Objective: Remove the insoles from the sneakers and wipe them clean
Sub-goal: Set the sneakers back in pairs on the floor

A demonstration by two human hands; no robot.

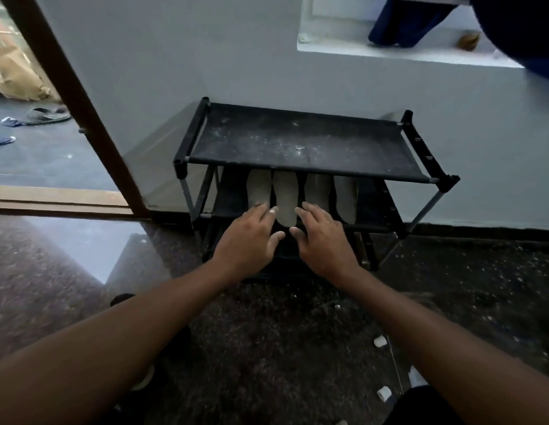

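Observation:
Several grey insoles lie side by side on the middle shelf of a black shoe rack [300, 139], toes toward the wall. My left hand [251, 234] reaches in with spread, straight fingers, its tips on the heel of the leftmost insole [258, 188]. My right hand [320, 237] lies beside it, fingers straight, touching the heel end of the third insole [317, 190]. The second insole [286, 194] lies between my two hands. A fourth insole [346, 196] lies to the right. No sneakers or cloth can be made out.
The rack's dusty top shelf overhangs the insoles. A brown door frame [77, 96] stands at left, with slippers [48, 115] beyond it. Small white pieces [379, 341] lie on the dark speckled floor at right. A blue cloth [405, 23] hangs in a wall niche.

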